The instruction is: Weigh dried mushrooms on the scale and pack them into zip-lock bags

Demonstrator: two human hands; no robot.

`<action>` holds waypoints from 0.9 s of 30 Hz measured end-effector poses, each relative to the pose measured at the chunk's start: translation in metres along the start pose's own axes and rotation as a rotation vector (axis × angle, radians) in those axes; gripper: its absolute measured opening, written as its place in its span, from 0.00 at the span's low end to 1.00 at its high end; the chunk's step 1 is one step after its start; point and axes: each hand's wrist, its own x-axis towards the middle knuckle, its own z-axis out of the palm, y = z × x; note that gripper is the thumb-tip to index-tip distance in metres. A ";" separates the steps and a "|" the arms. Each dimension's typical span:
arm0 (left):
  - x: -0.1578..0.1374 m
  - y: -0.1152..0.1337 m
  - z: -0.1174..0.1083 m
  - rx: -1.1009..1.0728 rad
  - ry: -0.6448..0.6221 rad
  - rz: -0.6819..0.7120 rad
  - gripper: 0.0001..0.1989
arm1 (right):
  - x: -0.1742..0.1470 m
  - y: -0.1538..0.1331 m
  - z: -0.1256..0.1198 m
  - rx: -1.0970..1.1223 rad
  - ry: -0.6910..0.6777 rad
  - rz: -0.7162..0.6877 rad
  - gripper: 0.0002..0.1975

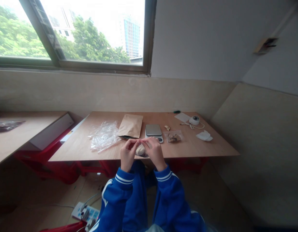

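Observation:
My left hand (128,154) and my right hand (153,152) meet over the table's front edge, thumbs and forefingers pinched together. Between and just below them is what looks like a small clear plastic bag (140,150) with pale pieces in it; both hands seem to pinch its top edge, which the fingers partly hide. Just beyond my hands stands a kitchen scale (153,130) with a metal top and nothing on it. A brown paper pouch (131,125) lies to its left. Right of the scale is a clear bag of brownish dried pieces (173,137).
Crumpled clear plastic bags (105,135) lie on the table's left. Loose pale pieces (167,128), a white dome camera (194,120), a white tissue (204,136) and a green-handled screwdriver (177,111) are on the right. A power strip (85,211) and red stools (49,158) are below.

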 end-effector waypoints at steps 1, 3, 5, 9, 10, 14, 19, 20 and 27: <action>0.000 0.000 0.000 0.014 0.010 0.006 0.12 | 0.000 -0.001 0.001 -0.025 0.003 -0.013 0.08; -0.001 0.000 0.000 0.044 0.023 0.023 0.12 | -0.002 -0.004 0.004 -0.057 0.014 -0.022 0.09; -0.002 -0.001 0.001 0.070 0.033 0.041 0.11 | -0.003 -0.006 0.008 -0.066 0.031 -0.013 0.10; -0.005 -0.006 0.005 0.160 0.048 0.112 0.09 | -0.005 -0.007 0.015 -0.070 0.089 0.042 0.11; -0.005 -0.007 0.005 0.195 0.050 0.135 0.09 | -0.005 -0.007 0.016 -0.079 0.097 0.053 0.11; -0.006 -0.007 0.005 0.258 0.059 0.164 0.09 | -0.004 -0.004 0.013 -0.079 0.070 0.064 0.11; -0.002 -0.004 -0.001 0.159 0.071 0.077 0.09 | -0.006 0.004 0.003 0.052 -0.055 0.048 0.07; -0.002 -0.003 -0.001 0.141 0.079 0.064 0.09 | -0.007 0.005 0.002 0.046 -0.055 0.060 0.08; 0.001 -0.002 0.000 -0.027 0.001 0.006 0.10 | -0.004 0.009 0.000 -0.073 0.020 0.065 0.10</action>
